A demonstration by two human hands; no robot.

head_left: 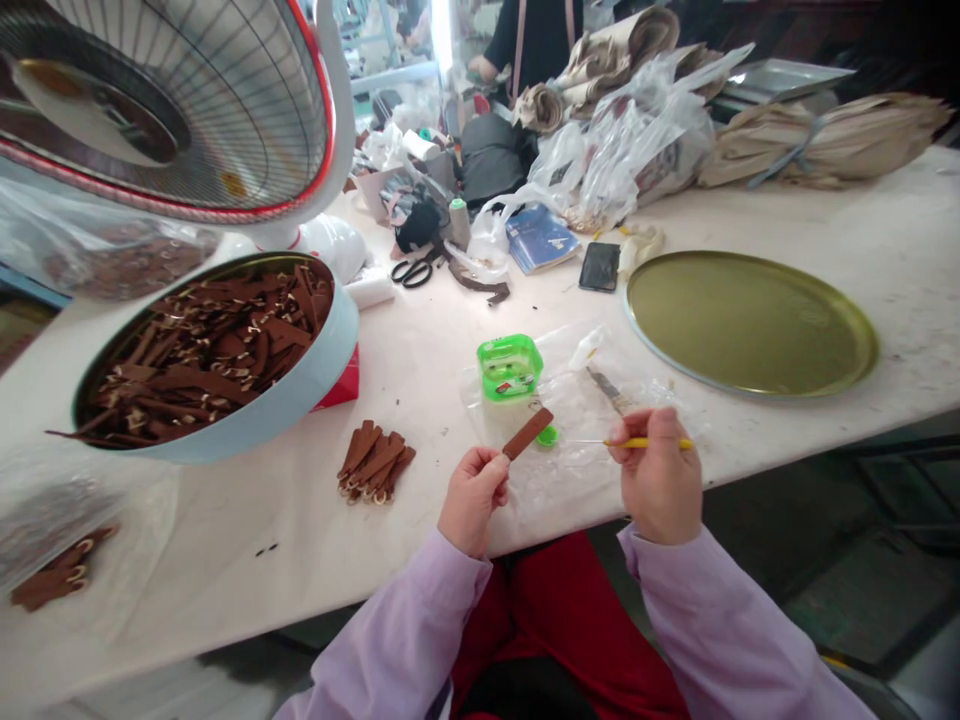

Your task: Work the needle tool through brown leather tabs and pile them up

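My left hand (474, 500) pinches a flat brown strap (529, 433) by its near end, the other end pointing up and right. In my right hand (660, 480) is a thin yellow-handled tool (637, 442) with a fine pale tip aimed left toward the strap. A small green cap (547, 436) lies just beyond the strap. Behind it stands a green plastic tub (510, 368) with a little in its bottom. A narrow metal blade (604, 385) rests on the clear plastic sheet (570, 480). Left of my left hand is a small pile of brown straps (375, 462) with metal rings.
A round tin (330, 375) heaped with brown straps stands left, below a large fan (172, 110). Its gold-coloured lid (750, 325) lies right. Scissors (414, 270), a phone (599, 267), a blue booklet (541, 240) and plastic bags (637, 140) sit farther back. A person (532, 45) stands beyond.
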